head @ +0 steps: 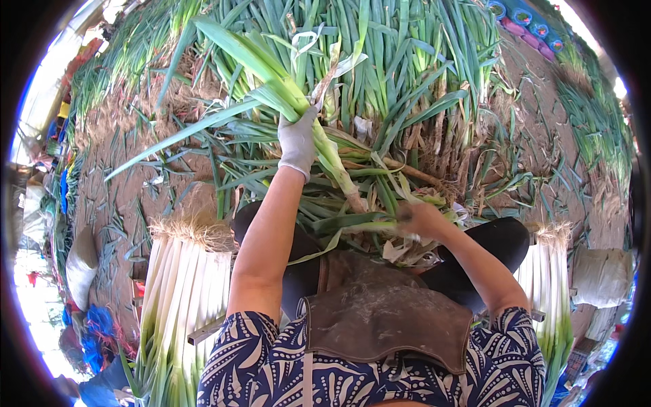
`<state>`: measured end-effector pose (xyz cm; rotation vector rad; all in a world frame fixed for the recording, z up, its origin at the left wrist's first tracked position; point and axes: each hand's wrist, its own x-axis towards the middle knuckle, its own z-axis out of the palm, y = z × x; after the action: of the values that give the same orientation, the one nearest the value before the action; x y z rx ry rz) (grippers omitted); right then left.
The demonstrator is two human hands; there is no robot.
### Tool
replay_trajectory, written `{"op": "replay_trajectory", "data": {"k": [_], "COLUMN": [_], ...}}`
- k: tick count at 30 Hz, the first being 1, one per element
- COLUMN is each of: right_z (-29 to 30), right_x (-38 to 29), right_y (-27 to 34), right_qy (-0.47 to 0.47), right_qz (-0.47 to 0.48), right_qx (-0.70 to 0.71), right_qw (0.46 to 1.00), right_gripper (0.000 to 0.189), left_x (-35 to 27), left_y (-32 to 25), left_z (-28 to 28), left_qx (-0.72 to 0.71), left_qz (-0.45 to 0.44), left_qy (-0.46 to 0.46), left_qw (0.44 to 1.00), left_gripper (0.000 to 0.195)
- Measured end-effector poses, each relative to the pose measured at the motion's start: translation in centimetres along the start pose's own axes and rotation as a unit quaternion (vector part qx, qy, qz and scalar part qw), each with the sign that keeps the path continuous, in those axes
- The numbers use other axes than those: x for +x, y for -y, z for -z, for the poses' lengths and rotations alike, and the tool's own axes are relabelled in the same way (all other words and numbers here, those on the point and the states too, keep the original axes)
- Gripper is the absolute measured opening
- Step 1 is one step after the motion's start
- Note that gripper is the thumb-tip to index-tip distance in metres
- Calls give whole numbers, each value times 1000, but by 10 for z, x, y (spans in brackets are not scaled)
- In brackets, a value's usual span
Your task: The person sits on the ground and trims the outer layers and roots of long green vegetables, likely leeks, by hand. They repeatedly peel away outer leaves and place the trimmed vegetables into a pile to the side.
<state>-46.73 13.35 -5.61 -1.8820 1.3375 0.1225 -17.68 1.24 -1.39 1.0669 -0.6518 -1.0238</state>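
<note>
My left hand (pixel 297 137), in a pale glove, is closed around the upper stalk of a thick green onion or leek (pixel 330 157). Its wide green leaves fan out to the upper left, and its root end points down towards my lap. My bare right hand (pixel 419 221) is near that root end, at a strip of green leaf (pixel 366 228); it is blurred, so its finger position and grip are unclear. Loose leaves and dry peelings (pixel 399 252) lie beneath my hands, between my knees. A brown leather apron (pixel 386 315) covers my lap.
A dense row of untrimmed stalks with green leaves (pixel 386 66) lies ahead. Cleaned white stalks with roots (pixel 178 285) are stacked at my left, and another stack (pixel 544 280) at my right. Leaf scraps litter the brown ground (pixel 534 117). Blue plastic (pixel 96 330) lies at the lower left.
</note>
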Motion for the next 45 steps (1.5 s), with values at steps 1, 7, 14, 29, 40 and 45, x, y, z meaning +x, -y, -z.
{"op": "replay_trajectory", "data": {"k": [1,7,14,29,40,45], "right_z": [9,1,44,52,57,58], "right_x": [15,103,145,101,98,94], "right_y": [21,110,88,97,90,90], "right_qy": [-99,-336,-280,-191,-213,-214], "right_qz": [-4,119,69,109,73,101], "right_qx": [29,92,324,364,341,207], "right_qw": [995,930,901,905,913,950], "right_gripper": [61,81,56,52,50,45], "left_x": [-2,-27,-16,0,-15,-24], "left_y": [1,-9,7,36,25,13], "left_z": [-3,-26,-7,-10,-18,-20], "left_qx": [10,169,104,-150,-90,-46], "left_qz": [-7,-29,-20,210,184,222], "left_qy": [7,55,183,207,168,139], "left_qw": [1000,984,977,944,964,964], "left_gripper": [26,42,45,36,23,25]}}
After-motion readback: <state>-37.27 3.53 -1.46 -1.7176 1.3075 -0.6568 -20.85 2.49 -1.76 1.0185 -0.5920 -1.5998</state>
